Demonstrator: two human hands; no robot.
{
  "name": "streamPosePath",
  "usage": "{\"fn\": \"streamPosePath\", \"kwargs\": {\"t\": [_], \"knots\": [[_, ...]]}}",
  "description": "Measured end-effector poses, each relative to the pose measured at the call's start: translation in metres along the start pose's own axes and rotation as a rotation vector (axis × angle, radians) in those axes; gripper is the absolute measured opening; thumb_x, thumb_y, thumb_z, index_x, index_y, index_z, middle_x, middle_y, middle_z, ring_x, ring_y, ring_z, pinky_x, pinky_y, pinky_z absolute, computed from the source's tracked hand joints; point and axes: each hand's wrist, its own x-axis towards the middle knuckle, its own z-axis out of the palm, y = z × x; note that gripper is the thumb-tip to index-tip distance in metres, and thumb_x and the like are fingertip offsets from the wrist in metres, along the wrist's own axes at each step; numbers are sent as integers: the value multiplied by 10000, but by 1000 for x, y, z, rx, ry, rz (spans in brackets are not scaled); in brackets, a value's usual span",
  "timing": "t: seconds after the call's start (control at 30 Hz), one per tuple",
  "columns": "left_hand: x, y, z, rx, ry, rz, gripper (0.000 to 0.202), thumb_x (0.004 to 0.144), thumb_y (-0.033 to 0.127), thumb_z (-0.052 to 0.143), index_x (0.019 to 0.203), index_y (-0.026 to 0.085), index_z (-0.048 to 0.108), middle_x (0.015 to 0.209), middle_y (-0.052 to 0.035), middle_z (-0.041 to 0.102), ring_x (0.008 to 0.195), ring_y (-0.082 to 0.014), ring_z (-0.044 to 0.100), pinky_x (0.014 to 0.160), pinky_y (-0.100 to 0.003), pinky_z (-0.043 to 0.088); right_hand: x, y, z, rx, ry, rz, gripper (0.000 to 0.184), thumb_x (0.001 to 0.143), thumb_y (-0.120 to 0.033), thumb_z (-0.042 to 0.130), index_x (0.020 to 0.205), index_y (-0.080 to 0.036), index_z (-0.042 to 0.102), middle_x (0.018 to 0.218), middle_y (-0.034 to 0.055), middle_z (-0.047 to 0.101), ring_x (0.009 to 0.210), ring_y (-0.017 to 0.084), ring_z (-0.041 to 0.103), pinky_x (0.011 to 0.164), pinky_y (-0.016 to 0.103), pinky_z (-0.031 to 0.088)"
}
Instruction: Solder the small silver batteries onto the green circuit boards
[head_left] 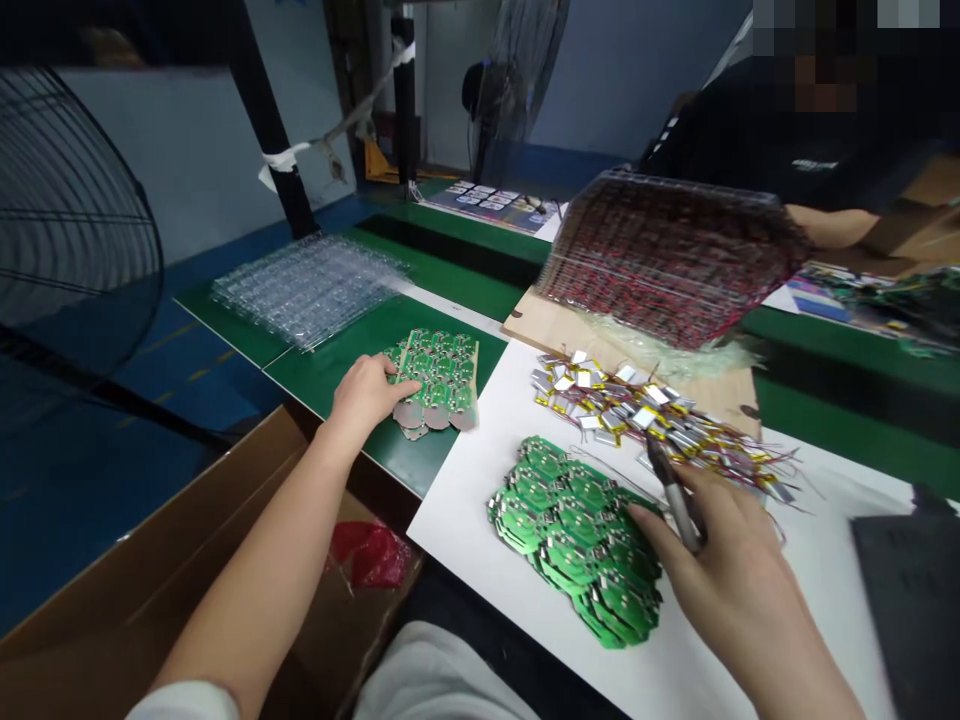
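My left hand [369, 392] is at the left edge of a small stack of green circuit board panels [442, 365], thumb on top and fingers closed at the side. The stack's near end shows greyish-pink rounded pieces. My right hand [731, 545] grips a grey-and-black marker pen [681, 505], its dark end pointing up and away. Close to my right thumb lies a thicker pile of green circuit boards [577, 540] with rounded outlines, on a white sheet [465, 510]. Beyond the pen are many small silver battery cells [630, 405] with yellow ends and thin wires.
A clear plastic tray stack [311, 285] stands on the green table [337, 375]. Behind the cells, a tray stack with red wires [667, 250] sits on a wooden board [525, 318]. A person [795, 170] is across the table. A cardboard box [247, 500] and fan [75, 200] are left.
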Motion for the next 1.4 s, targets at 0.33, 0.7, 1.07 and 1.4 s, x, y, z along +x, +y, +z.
{"fn": "streamPosePath", "kwargs": {"t": [0.33,0.7,1.07,1.4], "knots": [[5,-3,-4,-362,5,-47,252,722,217,797,658,206,554,694,-4,581,728,-205,609,656,-301,417,-46,-68,-14,562,31,308,482,761,-597,737,1135,-311,635,1110,37,676,1005,250,655,954,394,533],[-76,-30,-24,-1182,-239,-125,533,709,332,799,1168,187,570,879,-48,743,713,-165,707,659,-284,576,-62,-112,6,1321,-500,702,520,792,-542,725,1232,-274,657,1143,117,695,1119,322,641,885,490,581],[-182,-76,-23,-1542,-201,-341,559,565,76,785,1098,202,672,989,-55,795,896,-280,766,814,-381,617,-81,-124,47,945,-988,358,676,758,-584,750,1339,-267,611,1296,84,675,1266,287,585,1054,398,471],[-189,-68,-31,-1493,-25,-475,587,774,288,841,1304,235,595,1041,-83,789,917,-282,769,794,-381,638,-73,-132,53,696,-1114,-17,360,859,-584,635,921,-236,705,837,8,689,821,211,643,796,291,528]]}}
